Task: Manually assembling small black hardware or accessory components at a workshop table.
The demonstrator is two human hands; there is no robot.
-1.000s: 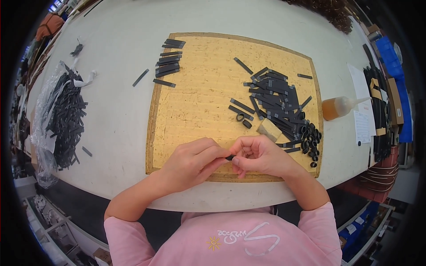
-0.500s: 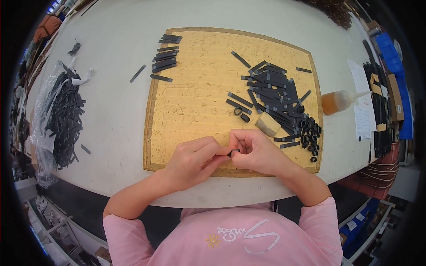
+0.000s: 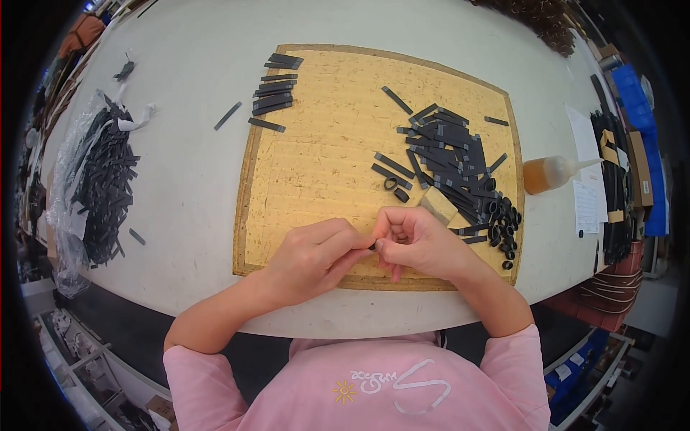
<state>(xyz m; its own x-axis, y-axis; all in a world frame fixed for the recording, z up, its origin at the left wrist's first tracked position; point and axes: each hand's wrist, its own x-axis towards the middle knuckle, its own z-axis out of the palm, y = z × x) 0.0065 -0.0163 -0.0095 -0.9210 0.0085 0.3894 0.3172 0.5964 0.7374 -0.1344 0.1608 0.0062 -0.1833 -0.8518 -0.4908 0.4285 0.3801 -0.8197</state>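
Head camera shows left hand (image 3: 307,257) and right hand (image 3: 420,248) together, pinching a black piece (image 3: 373,248) between them, long axis hidden.

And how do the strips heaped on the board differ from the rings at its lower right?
The strips are straight and flat, while the rings are rounded loops. The strips overlap in a broad heap; the rings form a smaller cluster. Both are blackish and lie on the board.

Brown bristly bundle (image 3: 539,21), white paper sheets (image 3: 586,201), cardboard box (image 3: 640,169), reddish crate (image 3: 602,313)
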